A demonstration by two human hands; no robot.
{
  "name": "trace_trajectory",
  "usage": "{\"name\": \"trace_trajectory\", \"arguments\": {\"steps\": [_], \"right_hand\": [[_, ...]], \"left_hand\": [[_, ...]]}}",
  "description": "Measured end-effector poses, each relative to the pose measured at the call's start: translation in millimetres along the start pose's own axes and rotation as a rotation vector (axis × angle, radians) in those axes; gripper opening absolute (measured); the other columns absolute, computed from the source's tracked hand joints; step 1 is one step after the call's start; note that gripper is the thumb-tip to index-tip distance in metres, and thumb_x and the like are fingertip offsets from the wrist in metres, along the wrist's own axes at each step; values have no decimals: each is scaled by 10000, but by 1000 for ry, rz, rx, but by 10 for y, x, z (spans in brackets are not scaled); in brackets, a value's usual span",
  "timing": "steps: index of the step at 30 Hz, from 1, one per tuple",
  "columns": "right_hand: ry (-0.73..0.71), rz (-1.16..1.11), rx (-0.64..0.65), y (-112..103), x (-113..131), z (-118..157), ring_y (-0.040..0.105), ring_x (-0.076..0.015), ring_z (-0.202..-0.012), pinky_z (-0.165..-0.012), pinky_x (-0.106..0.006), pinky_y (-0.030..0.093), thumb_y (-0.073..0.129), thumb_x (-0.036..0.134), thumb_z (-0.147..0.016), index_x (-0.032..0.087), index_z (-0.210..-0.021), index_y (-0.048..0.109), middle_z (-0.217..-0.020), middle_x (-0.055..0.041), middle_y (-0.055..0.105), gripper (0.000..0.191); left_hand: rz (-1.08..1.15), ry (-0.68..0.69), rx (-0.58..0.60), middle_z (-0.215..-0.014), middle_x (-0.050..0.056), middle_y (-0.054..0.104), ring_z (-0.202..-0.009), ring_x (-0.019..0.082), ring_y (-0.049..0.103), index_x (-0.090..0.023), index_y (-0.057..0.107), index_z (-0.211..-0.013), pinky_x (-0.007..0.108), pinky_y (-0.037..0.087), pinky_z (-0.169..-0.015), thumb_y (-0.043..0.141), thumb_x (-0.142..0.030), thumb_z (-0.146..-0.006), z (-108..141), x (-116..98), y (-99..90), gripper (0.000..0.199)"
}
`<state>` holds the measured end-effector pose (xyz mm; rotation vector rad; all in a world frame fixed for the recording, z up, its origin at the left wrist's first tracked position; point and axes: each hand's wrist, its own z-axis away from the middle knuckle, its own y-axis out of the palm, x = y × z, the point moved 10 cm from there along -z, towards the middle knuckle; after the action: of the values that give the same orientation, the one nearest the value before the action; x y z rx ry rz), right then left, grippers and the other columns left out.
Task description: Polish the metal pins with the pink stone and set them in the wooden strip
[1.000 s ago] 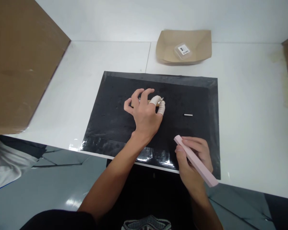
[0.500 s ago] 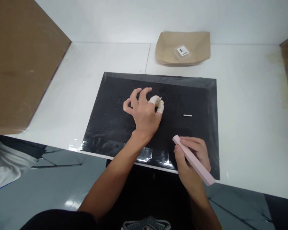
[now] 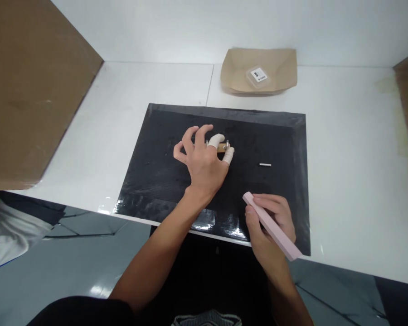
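My left hand (image 3: 206, 160) is over the black mat, fingers bent and spread, with pale finger cots on thumb and index finger. A small yellowish-brown strip (image 3: 221, 148) with upright metal pins (image 3: 227, 144) shows between that thumb and index fingertip, which stand apart; the hand hides the rest of it. Nearer the front edge, my right hand (image 3: 275, 222) is closed around a long pale pink bar (image 3: 272, 226) tilted across the palm. A short silver pin with a dark end (image 3: 265, 165) lies on the mat right of my left hand.
The black mat (image 3: 170, 185) covers the middle of the white table (image 3: 347, 172). At the back stands a brown paper tray (image 3: 282, 68) holding a small clear labelled box (image 3: 258, 77). Cardboard panels (image 3: 37, 90) rise at the sides. A person's pale sleeve (image 3: 7, 226) shows at far left.
The thumb and index finger of my left hand have parted, uncovering more of the strip and a metal pin. My right hand keeps the pink bar nearly in place. The view shifts slightly.
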<state>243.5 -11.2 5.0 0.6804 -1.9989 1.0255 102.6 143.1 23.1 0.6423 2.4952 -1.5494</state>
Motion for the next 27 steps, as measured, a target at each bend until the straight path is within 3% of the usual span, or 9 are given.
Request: {"name": "trace_trajectory", "arguments": {"steps": [3,7,13,17,21,27], "right_hand": [[-3,-1,7,15,-4,-1,691,-144,-984,-857,-297,607,703,141,-959,223,-1057,674,-1070,-28,677,131],[3,0,9,24,-14,-3,696,-154,-988,-848,-310,617,702,149,-964,228,-1074,678,-1081,-35,678,137],[-17,-3,8,21,17,-5,699,-145,-969,-847,-301,620,701,147,-962,226,-1052,672,-1063,-29,676,123],[4,-18,11,27,-11,0,701,-142,-984,-857,-292,617,707,149,-957,229,-1062,675,-1079,-23,675,136],[1,-30,13,29,-10,1,703,-159,-977,-846,-323,626,709,152,-961,235,-1069,678,-1077,-31,676,139],[-9,-23,25,39,20,-3,704,-165,-968,-840,-337,633,701,141,-964,232,-1068,676,-1066,-38,675,141]], "left_hand": [[23,-2,138,-1565,156,607,-1467,508,445,-273,723,-1200,718,358,-1079,873,-295,-830,-39,24,32,400],[31,107,290,-1660,168,492,-1520,533,359,-292,690,-1327,732,326,-1128,929,-313,-767,-167,10,25,609],[39,306,453,-1644,136,507,-1525,521,350,-305,764,-1235,710,269,-1174,935,-286,-765,-425,-40,76,501],[39,401,543,-1627,136,525,-1531,517,350,-290,795,-1172,698,263,-1180,944,-301,-748,-468,-122,173,450],[33,423,575,-1558,121,606,-1506,477,412,-267,814,-1096,672,272,-1173,878,-239,-794,-481,-149,252,310],[115,390,590,-1269,39,793,-1307,350,602,-254,802,-890,621,267,-1160,803,-229,-857,-515,-123,313,41]]}}
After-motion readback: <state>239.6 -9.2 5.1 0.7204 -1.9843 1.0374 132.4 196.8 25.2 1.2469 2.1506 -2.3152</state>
